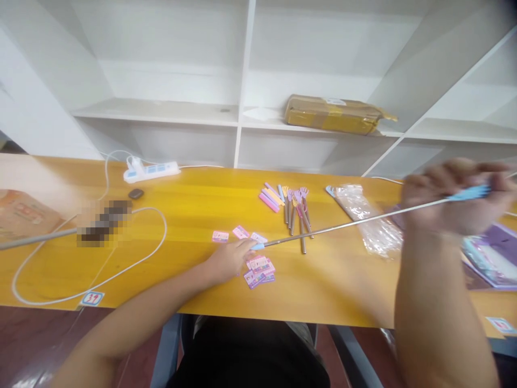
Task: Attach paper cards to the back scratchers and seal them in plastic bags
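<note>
Blue-ended rod (355,222), grasped by left fingers (243,246) and right fingers (441,175), slants above tabletop (343,293) stretching to the front edge (355,324).

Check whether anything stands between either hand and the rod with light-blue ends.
Nothing visible does: the left hand holds one end of the rod, the right hand the other. In view, the rod crosses the loose scratchers; whether it touches them, I cannot tell.

- Sticker (92,298) on the table (194,188), near its front edge, left of the left hand (228,262): a 3, then a 4 or 9.
- Second sticker (501,325), nearer the body than the right hand (456,202): too blurred.
- Cards (259,271) beside the left hand: print too small.
</note>
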`<state>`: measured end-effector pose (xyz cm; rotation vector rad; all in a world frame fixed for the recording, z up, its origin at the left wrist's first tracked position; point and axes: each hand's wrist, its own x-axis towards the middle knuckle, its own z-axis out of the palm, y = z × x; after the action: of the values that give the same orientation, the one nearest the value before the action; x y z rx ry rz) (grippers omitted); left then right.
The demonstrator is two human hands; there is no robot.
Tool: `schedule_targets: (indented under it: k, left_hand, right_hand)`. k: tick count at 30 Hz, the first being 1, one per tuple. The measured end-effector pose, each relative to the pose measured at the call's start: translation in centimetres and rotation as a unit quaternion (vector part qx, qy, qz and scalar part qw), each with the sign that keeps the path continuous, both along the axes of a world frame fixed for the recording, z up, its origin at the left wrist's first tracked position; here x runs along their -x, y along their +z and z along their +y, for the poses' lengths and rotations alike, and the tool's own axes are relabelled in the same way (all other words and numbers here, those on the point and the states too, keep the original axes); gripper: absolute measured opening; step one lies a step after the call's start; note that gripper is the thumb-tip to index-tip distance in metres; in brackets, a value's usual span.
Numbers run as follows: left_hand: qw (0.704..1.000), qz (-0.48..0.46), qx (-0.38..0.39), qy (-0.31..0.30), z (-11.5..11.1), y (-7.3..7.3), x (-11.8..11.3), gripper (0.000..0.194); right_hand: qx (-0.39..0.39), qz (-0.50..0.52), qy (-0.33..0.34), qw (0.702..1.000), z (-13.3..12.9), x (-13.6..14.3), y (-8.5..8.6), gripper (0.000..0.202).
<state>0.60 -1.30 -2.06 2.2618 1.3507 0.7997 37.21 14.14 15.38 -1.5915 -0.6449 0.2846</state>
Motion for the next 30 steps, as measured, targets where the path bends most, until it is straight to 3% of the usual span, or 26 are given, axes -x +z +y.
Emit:
schedule_targets:
  k: [1,2,3,4,6,7,9,11,14,22,27,30]
  left_hand:
    - [1.0,-0.008,0.009,0.006,0.0,0.2,0.0,0.034]
    - [1.0,-0.015,0.018,0.015,0.1,0.4,0.1,0.033]
    - [0.999,-0.022,0.024,0.022,0.2,0.6,0.1,0.032]
    - [0.999,-0.029,0.025,0.03,0.2,0.7,0.2,0.031]
    - [0.998,-0.037,0.019,0.039,0.4,0.7,0.4,0.031]
    - [0.998,-0.035,0.017,0.041,0.5,0.6,0.6,0.031]
    - [0.998,-0.023,0.017,0.047,0.7,0.3,0.8,0.03]
    - [0.999,-0.013,0.018,0.049,0.9,0.2,1.0,0.029]
    - [0.999,-0.006,0.02,0.045,1.3,0.2,1.1,0.029]
    - [0.998,0.018,0.041,0.039,1.2,1.1,1.0,0.026]
    - [0.998,0.019,0.053,0.027,1.1,1.7,0.8,0.028]
    - [0.998,0.028,0.055,0.025,1.1,1.8,0.8,0.029]
  right_hand:
    - [-0.134,0.096,0.215,0.963,0.0,2.0,-0.7,0.079]
    - [-0.213,0.175,0.411,0.869,-0.3,4.5,-1.8,0.073]
    - [-0.233,0.215,0.531,0.785,-0.9,7.2,-3.2,0.066]
    - [-0.226,0.211,0.603,0.735,-1.9,10.0,-4.8,0.055]
    - [-0.165,0.164,0.704,0.67,-4.0,15.0,-8.4,0.052]
    - [-0.143,0.169,0.718,0.66,-5.0,16.8,-10.0,0.054]
    - [-0.123,0.193,0.699,0.678,-6.0,19.0,-12.8,0.06]
    - [-0.103,0.2,0.682,0.696,-5.8,19.3,-14.7,0.061]
    - [-0.073,0.205,0.673,0.706,-4.3,18.4,-16.2,0.059]
    - [-0.061,0.238,0.681,0.69,-3.8,18.1,-16.5,0.061]
    - [-0.092,0.297,0.703,0.64,-4.4,17.9,-16.1,0.058]
    - [-0.081,0.301,0.701,0.642,-4.5,17.9,-16.0,0.061]
